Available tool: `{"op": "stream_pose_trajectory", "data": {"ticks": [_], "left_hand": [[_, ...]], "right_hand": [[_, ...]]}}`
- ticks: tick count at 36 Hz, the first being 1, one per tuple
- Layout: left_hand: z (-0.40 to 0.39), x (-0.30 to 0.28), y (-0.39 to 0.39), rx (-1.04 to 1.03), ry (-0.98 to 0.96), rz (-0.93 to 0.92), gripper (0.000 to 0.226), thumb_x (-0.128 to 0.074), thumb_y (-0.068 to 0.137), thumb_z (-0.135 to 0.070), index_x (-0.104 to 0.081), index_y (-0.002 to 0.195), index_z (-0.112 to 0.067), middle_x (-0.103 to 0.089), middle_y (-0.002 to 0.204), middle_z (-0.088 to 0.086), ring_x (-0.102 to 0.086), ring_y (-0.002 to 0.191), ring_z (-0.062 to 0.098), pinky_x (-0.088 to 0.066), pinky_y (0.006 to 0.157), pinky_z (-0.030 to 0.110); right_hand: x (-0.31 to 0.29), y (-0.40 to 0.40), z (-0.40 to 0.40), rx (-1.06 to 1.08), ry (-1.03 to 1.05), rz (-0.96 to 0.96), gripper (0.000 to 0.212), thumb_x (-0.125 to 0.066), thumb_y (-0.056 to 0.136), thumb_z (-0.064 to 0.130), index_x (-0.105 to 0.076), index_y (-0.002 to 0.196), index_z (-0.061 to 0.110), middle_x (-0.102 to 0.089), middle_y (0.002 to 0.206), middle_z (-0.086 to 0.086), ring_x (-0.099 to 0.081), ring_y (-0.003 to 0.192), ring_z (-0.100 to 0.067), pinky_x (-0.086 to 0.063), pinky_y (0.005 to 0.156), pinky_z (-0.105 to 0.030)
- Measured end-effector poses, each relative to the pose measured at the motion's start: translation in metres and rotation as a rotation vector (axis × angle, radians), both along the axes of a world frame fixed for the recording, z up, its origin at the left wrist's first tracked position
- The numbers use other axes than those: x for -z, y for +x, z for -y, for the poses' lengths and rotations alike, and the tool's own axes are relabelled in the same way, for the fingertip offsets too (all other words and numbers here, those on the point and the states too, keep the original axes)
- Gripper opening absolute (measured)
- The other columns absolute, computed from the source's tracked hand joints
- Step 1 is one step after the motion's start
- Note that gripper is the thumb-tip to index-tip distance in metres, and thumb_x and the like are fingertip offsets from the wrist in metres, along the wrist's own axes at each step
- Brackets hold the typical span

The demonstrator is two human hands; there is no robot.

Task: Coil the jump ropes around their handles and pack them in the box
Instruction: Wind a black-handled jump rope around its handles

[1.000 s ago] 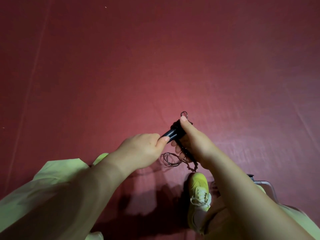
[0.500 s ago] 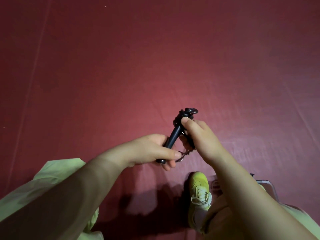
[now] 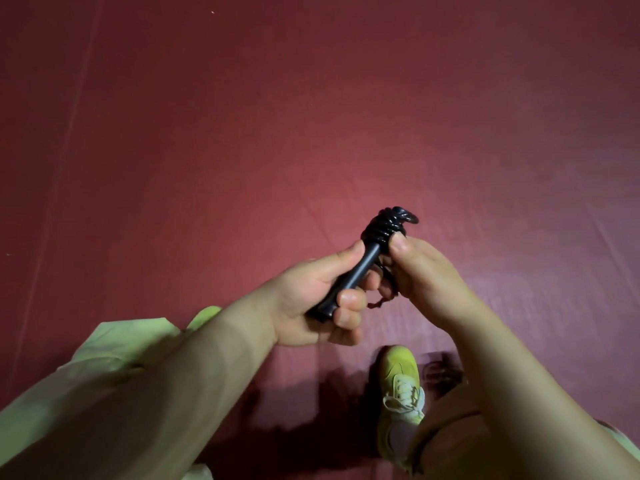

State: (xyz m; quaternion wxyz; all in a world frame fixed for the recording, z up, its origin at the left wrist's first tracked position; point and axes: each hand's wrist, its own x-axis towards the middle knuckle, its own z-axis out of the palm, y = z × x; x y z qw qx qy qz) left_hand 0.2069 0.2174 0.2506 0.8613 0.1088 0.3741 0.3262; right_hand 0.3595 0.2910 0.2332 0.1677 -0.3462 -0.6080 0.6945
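A: Where is the rope right now?

B: Up in the air, above the dark red floor mat. The left hand has its fingers curled round the lower end of the slim black cylindrical handle, thumb lying along the shaft. The glossy black cord is wound in tight turns round the handle's far end.

A: And the other hand?

B: The right hand sits just beside the handle, thumb pressed against the lowest turns of the coil, fingers curled over a short loose tail of cord that hangs below it.

A: What could go wrong?

B: As I judge it, the coil is bunched at the very tip, so if that thumb lifts before the tail is tucked, the turns could spring loose or slide off the end. Slick cord on a smooth handle will not hold itself.

A: Anything else?

B: The tail dangles above the yellow-green lace-up shoe; it could drop and trail there. I see only one handle clearly, and no box beside the shoe, so the packing means reaching out of sight with a coil that may not be secured.
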Motion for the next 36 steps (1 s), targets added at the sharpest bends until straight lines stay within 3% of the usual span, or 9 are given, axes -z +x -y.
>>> {"op": "stream_pose_trajectory", "data": {"ticks": [2, 6, 9, 13, 18, 23, 26, 32, 36], "left_hand": [[0.000, -0.003, -0.005, -0.001, 0.012, -0.094, 0.040, -0.049, 0.071, -0.056, -0.052, 0.077, -0.017, -0.040, 0.043, -0.009, -0.038, 0.034, 0.006, -0.043, 0.054, 0.024], [0.001, -0.003, -0.007, -0.040, 0.033, -0.261, 0.041, -0.056, 0.066, -0.053, -0.051, 0.080, -0.015, -0.044, 0.045, -0.005, -0.041, 0.035, 0.009, -0.045, 0.047, 0.022], [-0.001, 0.000, -0.007, -0.052, 0.070, -0.365, 0.035, -0.055, 0.084, -0.048, -0.051, 0.090, -0.013, -0.046, 0.046, -0.003, -0.043, 0.036, 0.011, -0.043, 0.045, 0.020], [-0.002, 0.008, -0.008, -0.006, 0.145, -0.579, 0.032, -0.048, 0.096, -0.045, -0.056, 0.093, -0.014, -0.052, 0.046, -0.005, -0.049, 0.040, 0.012, -0.042, 0.044, 0.018], [-0.004, 0.016, -0.011, 0.178, 0.262, -0.940, 0.030, -0.053, 0.095, -0.040, -0.051, 0.079, -0.014, -0.061, 0.053, -0.004, -0.057, 0.043, 0.011, -0.046, 0.046, 0.019], [-0.003, 0.023, -0.007, 0.372, 0.438, -1.278, 0.029, -0.052, 0.092, -0.048, -0.051, 0.081, -0.021, -0.068, 0.068, -0.001, -0.064, 0.053, 0.012, -0.051, 0.059, 0.027], [-0.005, 0.021, -0.006, 0.260, 0.411, -1.134, 0.028, -0.054, 0.093, -0.044, -0.051, 0.080, -0.019, -0.064, 0.064, -0.003, -0.059, 0.048, 0.009, -0.047, 0.053, 0.022], [0.004, 0.009, -0.001, 0.115, -0.034, -0.144, 0.057, -0.042, 0.070, -0.068, -0.058, 0.083, -0.016, -0.052, 0.054, -0.003, -0.051, 0.045, 0.011, -0.046, 0.058, 0.028], [0.003, 0.013, -0.004, 0.111, -0.075, 0.067, 0.065, -0.030, 0.073, -0.073, -0.055, 0.087, -0.015, -0.042, 0.046, -0.007, -0.039, 0.034, 0.005, -0.030, 0.040, 0.015]], "right_hand": [[-0.002, -0.001, 0.001, 0.012, 0.040, 0.040, 0.085, -0.053, 0.075, 0.078, -0.050, 0.075, -0.006, -0.048, 0.061, -0.009, -0.040, 0.049, -0.015, -0.031, 0.047, -0.024], [-0.001, -0.005, 0.005, 0.070, -0.008, 0.124, 0.054, -0.038, 0.088, 0.056, -0.046, 0.074, 0.004, -0.043, 0.050, 0.008, -0.032, 0.044, -0.012, -0.016, 0.048, -0.031], [-0.001, -0.010, 0.006, 0.102, -0.026, 0.171, 0.056, -0.040, 0.092, 0.058, -0.048, 0.067, 0.009, -0.040, 0.050, 0.006, -0.027, 0.043, -0.012, -0.012, 0.051, -0.038], [0.000, -0.011, 0.006, 0.085, -0.097, 0.214, 0.049, -0.035, 0.089, 0.052, -0.045, 0.068, 0.009, -0.040, 0.046, 0.009, -0.025, 0.040, -0.009, -0.013, 0.045, -0.030], [0.006, -0.006, 0.004, 0.050, -0.207, 0.290, 0.041, -0.053, 0.081, 0.052, -0.055, 0.071, 0.012, -0.049, 0.061, -0.002, -0.034, 0.045, -0.011, -0.024, 0.041, -0.022], [0.012, -0.008, 0.007, 0.143, -0.294, 0.335, 0.053, -0.063, 0.071, 0.064, -0.058, 0.076, 0.011, -0.050, 0.058, -0.002, -0.037, 0.044, -0.012, -0.026, 0.041, -0.023], [0.013, -0.006, 0.004, 0.193, -0.251, 0.277, 0.046, -0.067, 0.075, 0.055, -0.056, 0.071, 0.011, -0.047, 0.056, -0.003, -0.034, 0.044, -0.014, -0.021, 0.044, -0.025], [0.008, 0.000, 0.000, 0.217, -0.189, 0.012, 0.041, -0.062, 0.062, 0.045, -0.052, 0.072, 0.006, -0.042, 0.046, -0.002, -0.031, 0.039, -0.013, -0.022, 0.040, -0.021], [0.006, -0.001, 0.000, 0.152, -0.152, 0.012, 0.055, -0.057, 0.067, 0.055, -0.052, 0.076, 0.001, -0.045, 0.050, -0.008, -0.036, 0.044, -0.019, -0.023, 0.045, -0.027]]}}
